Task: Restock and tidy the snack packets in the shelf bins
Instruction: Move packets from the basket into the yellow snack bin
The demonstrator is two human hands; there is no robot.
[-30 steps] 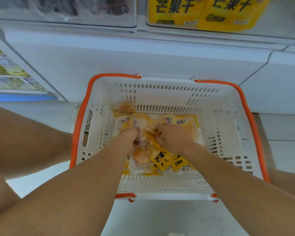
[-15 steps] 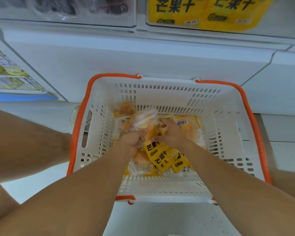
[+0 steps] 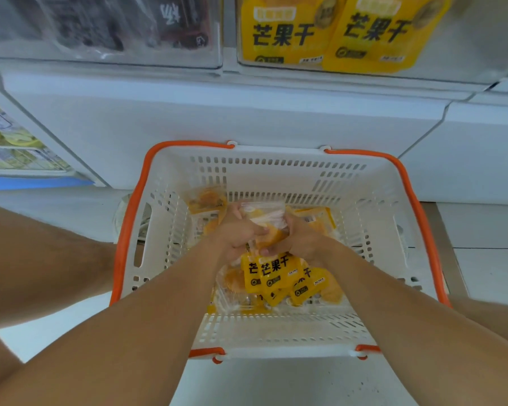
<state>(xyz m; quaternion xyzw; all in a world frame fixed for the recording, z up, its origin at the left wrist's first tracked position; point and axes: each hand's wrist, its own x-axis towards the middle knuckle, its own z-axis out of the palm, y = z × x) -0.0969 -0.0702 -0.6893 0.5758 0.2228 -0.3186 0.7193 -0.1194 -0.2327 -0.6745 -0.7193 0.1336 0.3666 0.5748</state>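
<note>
**Inspector:** Since both hands meet in the middle of the white basket (image 3: 373, 200), record what they hold and why.

**Assistant:** The left hand (image 3: 236, 232) and right hand (image 3: 301, 237) have their fingers curled round a bunch of yellow mango packets (image 3: 269, 272), gripping it from either side. The bunch hangs a little above the loose packets (image 3: 317, 219) lying on the basket floor. Two hands are used, I judge, because the slippery pouches would fan out of one.

**Inspector:** Destination?

**Assistant:** Likely the clear shelf bin (image 3: 496, 39) above, which shows packets with the same label (upper right of the view); the neighbouring bin (image 3: 100, 24) holds dark packets, so a mix-up is the risk.

**Inspector:** And the basket's position?

**Assistant:** On the floor against the cabinet base, directly under those bins, which keeps the lift short. Its orange handles (image 3: 129, 230) lie folded down along the rim, leaving the opening free.
</note>
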